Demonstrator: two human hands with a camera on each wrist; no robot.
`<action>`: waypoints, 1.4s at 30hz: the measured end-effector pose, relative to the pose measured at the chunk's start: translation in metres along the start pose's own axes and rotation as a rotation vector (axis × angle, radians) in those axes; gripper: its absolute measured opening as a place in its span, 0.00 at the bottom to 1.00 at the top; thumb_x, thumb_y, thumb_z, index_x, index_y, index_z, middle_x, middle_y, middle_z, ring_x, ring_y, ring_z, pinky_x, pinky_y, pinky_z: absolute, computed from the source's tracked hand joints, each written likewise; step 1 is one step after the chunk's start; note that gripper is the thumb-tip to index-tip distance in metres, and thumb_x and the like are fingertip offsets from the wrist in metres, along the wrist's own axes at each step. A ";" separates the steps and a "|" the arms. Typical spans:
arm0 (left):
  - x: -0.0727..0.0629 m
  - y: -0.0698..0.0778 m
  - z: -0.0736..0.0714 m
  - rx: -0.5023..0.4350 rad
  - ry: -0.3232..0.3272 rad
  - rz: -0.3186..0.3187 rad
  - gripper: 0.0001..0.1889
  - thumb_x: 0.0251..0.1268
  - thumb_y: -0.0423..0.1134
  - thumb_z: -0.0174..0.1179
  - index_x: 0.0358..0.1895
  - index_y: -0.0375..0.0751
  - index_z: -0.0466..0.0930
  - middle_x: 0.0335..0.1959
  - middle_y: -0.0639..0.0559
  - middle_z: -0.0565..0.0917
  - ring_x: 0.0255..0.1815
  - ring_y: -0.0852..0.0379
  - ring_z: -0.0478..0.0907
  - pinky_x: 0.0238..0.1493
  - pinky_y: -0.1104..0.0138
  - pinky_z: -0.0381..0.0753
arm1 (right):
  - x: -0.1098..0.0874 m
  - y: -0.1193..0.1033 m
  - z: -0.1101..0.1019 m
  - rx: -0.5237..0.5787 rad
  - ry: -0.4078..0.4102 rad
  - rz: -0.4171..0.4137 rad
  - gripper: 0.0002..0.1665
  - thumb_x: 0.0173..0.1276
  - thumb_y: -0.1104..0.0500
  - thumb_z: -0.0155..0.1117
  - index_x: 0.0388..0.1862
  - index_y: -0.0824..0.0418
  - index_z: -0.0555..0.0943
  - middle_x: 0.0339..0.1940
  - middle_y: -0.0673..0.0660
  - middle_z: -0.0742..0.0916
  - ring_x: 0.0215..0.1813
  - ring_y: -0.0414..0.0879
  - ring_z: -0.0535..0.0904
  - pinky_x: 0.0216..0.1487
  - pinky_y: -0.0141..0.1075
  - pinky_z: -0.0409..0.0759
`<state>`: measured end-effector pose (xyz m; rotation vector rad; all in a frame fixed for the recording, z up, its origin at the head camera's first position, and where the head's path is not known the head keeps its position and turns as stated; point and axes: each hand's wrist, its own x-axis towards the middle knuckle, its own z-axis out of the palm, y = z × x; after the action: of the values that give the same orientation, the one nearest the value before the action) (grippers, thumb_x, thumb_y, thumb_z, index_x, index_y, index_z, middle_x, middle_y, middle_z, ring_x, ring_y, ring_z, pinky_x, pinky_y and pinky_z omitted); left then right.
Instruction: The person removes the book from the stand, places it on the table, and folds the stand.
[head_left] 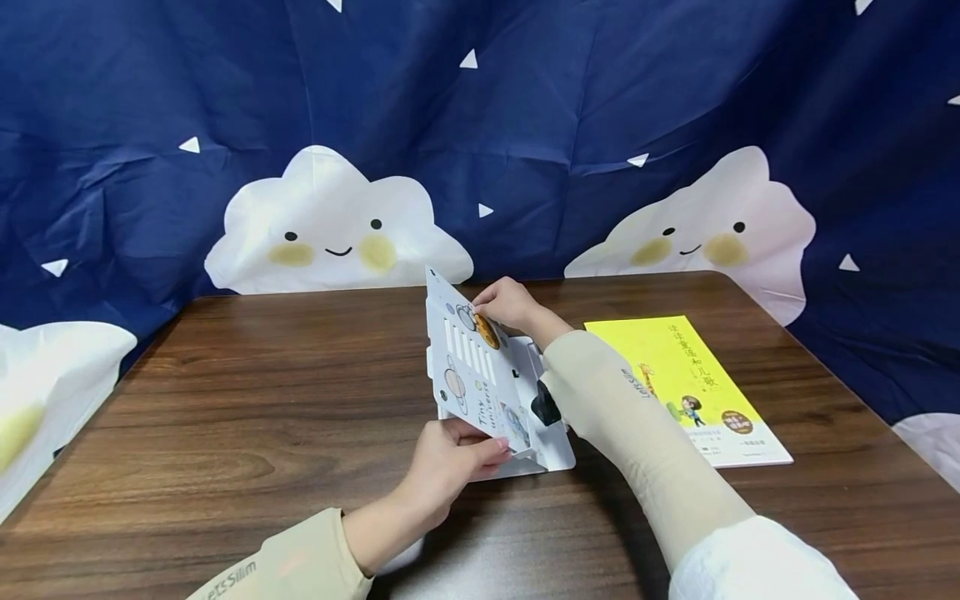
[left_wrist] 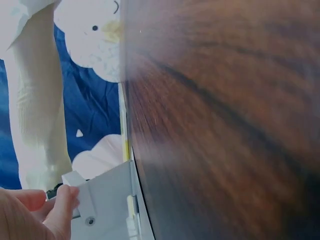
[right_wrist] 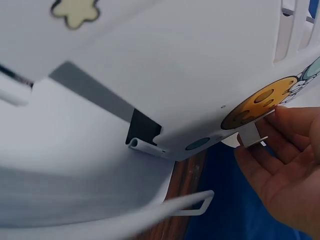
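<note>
A white folding stand (head_left: 441,321), printed with planets and the words "Tiny universe", is raised at a slant over its flat white base (head_left: 557,450). My left hand (head_left: 448,460) grips the panel's near lower edge, thumb on the printed side. At the far edge, my right hand (head_left: 513,304) pinches a small folded lip beside the orange planet. In the right wrist view, that lip lies between the thumb and fingers of the right hand (right_wrist: 290,170). A hinge rod (right_wrist: 147,146) shows below the panel there. The left wrist view shows the left hand (left_wrist: 42,215) at the stand's corner.
A yellow book (head_left: 637,337) with cartoon figures lies to the right of the stand, partly behind the right sleeve. The dark wooden table (head_left: 247,400) stretches out to the left. Behind it hangs a blue cloth (head_left: 525,117) with clouds.
</note>
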<state>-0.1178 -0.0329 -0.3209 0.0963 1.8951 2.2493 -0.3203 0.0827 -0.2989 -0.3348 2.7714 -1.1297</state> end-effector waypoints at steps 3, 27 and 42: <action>0.001 -0.002 0.002 -0.025 0.001 -0.006 0.13 0.50 0.24 0.57 0.39 0.18 0.71 0.30 0.35 0.79 0.28 0.53 0.79 0.35 0.59 0.77 | 0.000 -0.001 0.001 -0.013 0.006 -0.017 0.11 0.58 0.62 0.57 0.38 0.64 0.82 0.37 0.56 0.81 0.39 0.45 0.72 0.35 0.31 0.71; 0.001 -0.004 0.017 -0.067 -0.003 -0.035 0.12 0.50 0.25 0.58 0.39 0.20 0.73 0.29 0.39 0.80 0.27 0.55 0.78 0.36 0.59 0.77 | 0.002 -0.004 0.005 -0.029 -0.054 -0.109 0.11 0.59 0.65 0.55 0.39 0.65 0.81 0.39 0.57 0.82 0.38 0.44 0.73 0.37 0.30 0.72; 0.003 -0.003 0.022 -0.063 0.010 -0.045 0.11 0.50 0.25 0.58 0.37 0.20 0.74 0.28 0.39 0.80 0.27 0.54 0.78 0.36 0.60 0.77 | 0.002 -0.006 0.006 0.002 -0.099 -0.126 0.11 0.60 0.65 0.55 0.40 0.65 0.81 0.38 0.56 0.82 0.39 0.43 0.73 0.39 0.31 0.72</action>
<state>-0.1164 -0.0106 -0.3198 0.0330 1.8109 2.2807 -0.3206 0.0742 -0.2989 -0.5561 2.6961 -1.1100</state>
